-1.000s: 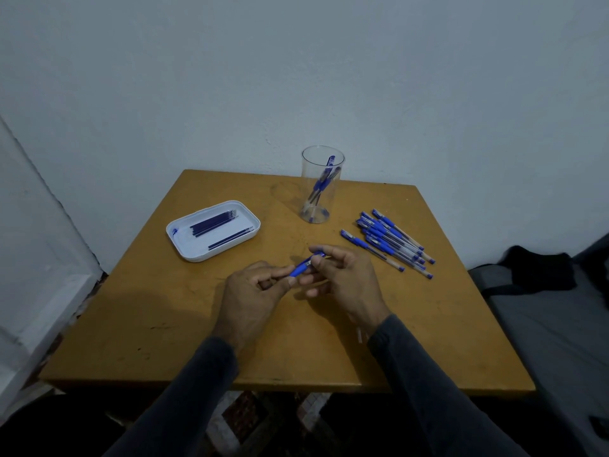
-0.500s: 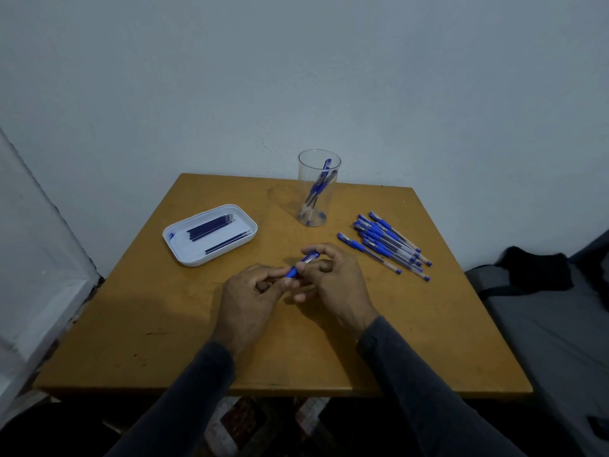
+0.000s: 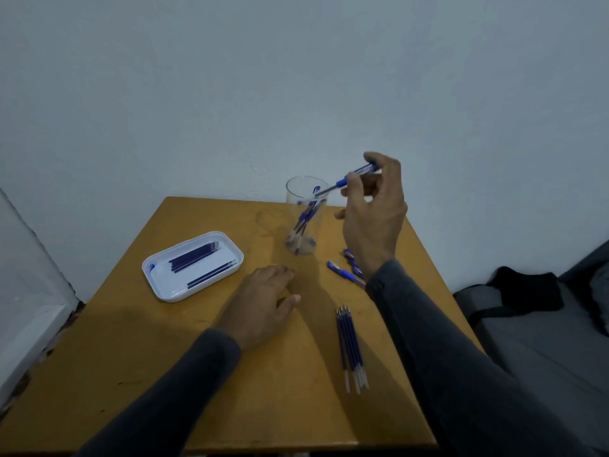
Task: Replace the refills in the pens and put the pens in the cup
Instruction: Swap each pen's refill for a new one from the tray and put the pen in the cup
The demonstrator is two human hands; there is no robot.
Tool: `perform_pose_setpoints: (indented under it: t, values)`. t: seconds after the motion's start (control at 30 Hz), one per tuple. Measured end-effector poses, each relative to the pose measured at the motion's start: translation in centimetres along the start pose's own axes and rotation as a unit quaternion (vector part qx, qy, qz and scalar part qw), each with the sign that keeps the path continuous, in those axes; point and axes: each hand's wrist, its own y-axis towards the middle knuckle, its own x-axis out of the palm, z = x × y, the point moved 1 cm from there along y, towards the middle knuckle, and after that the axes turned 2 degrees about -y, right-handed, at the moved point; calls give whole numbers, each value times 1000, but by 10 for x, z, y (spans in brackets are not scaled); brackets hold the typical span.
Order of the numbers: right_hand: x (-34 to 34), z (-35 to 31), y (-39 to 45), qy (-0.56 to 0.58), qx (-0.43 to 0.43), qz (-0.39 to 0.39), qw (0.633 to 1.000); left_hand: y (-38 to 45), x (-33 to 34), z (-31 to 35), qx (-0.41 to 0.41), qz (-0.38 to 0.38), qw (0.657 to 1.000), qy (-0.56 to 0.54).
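Note:
My right hand [image 3: 374, 212] is raised beside the clear cup [image 3: 304, 192] and grips a blue pen [image 3: 354, 177], its tip pointing down-left over the cup's rim. A few blue pens stand inside the cup. My left hand [image 3: 263, 300] rests flat on the wooden table [image 3: 131, 374] with fingers apart, holding nothing. A white tray [image 3: 155, 285] at the left holds several dark blue refills [image 3: 194, 257]. More refills [image 3: 351, 347] lie bundled on the table at the right. Loose pens [image 3: 344, 272] are partly hidden behind my right forearm.
A pale wall rises directly behind the table. At the right, beyond the table edge, lies a grey padded seat [image 3: 534, 328] with a black cloth [image 3: 527, 288] on it. A white ledge [image 3: 29, 328] stands at the left.
My right hand lifted the pen from the table's middle up to the cup's rim. My left hand let go of it and settled flat on the table.

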Motion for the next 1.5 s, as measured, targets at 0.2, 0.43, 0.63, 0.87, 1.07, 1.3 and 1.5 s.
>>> perform_pose_setpoints:
  t: [0.2, 0.43, 0.63, 0.87, 1.07, 1.3, 1.5]
  values:
    - [31, 6, 38, -38, -43, -17, 998, 38, 13, -5, 21, -37, 998, 39]
    - [57, 47, 48, -223, -31, -206, 952, 39, 26, -15, 21, -37, 997, 58]
    - [62, 55, 53, -284, -20, -253, 925, 38, 26, -14, 8, -36, 998, 60]
    - [47, 54, 47, -233, -41, -239, 942, 38, 25, -12, 9, -31, 998, 56]
    - [9, 66, 23, -250, -24, -133, 959, 35, 26, -10, 11, -16, 998, 66]
    - [-26, 112, -24, -464, 118, -364, 799, 9, 33, 0, 15, 9, 999, 42]
    - [-28, 127, -34, -520, 92, -374, 762, -12, 31, 4, 22, 14, 999, 26]
